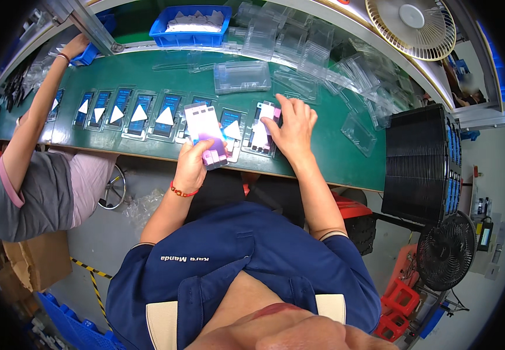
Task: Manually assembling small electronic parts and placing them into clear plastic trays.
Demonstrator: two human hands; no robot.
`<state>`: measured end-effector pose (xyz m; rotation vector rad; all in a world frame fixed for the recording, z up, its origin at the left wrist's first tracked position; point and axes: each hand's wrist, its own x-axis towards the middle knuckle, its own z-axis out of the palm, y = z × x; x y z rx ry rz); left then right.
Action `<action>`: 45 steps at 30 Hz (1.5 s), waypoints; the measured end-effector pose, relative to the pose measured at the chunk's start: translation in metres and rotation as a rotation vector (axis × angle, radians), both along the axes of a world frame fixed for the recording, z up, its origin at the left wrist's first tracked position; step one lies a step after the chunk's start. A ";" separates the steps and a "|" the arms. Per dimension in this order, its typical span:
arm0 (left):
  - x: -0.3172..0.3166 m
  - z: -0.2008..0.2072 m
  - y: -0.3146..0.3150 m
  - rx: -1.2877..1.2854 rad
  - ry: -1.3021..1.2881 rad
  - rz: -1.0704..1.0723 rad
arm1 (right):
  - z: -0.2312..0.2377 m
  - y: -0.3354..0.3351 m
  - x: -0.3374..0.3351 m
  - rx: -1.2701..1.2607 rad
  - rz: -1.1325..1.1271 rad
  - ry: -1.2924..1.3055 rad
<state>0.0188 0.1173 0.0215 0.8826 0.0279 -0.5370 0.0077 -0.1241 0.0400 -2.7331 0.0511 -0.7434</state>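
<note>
My left hand (190,169) is closed round the lower end of a flat, phone-shaped panel (204,121), white and pink with dark cut-outs, held tilted above the table edge. My right hand (293,129) is over a similar white and pink panel (261,133) in a clear tray on the green table. Its thumb lies at that panel's side, and the index finger stretches past the far corner, apart from the thumb. Left of them runs a row of clear trays with dark blue phone-shaped panels (166,111), several bearing white paper triangles (140,112).
An empty clear plastic box (242,77) stands behind the panels. Loose clear trays (308,52) pile up along the back, near a blue bin (190,36). A tall black stack (414,166) flanks the table's right end. At left, a co-worker's arm (41,96) reaches across the table.
</note>
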 end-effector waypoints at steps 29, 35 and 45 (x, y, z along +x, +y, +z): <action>-0.005 0.009 0.002 0.209 -0.182 -0.104 | 0.008 0.037 -0.043 0.010 0.252 0.103; -0.008 0.001 0.014 0.176 -0.112 -0.179 | 0.014 0.059 0.001 0.721 0.358 0.291; -0.002 -0.001 0.063 0.263 -0.091 0.099 | -0.003 0.070 0.026 0.023 0.222 0.027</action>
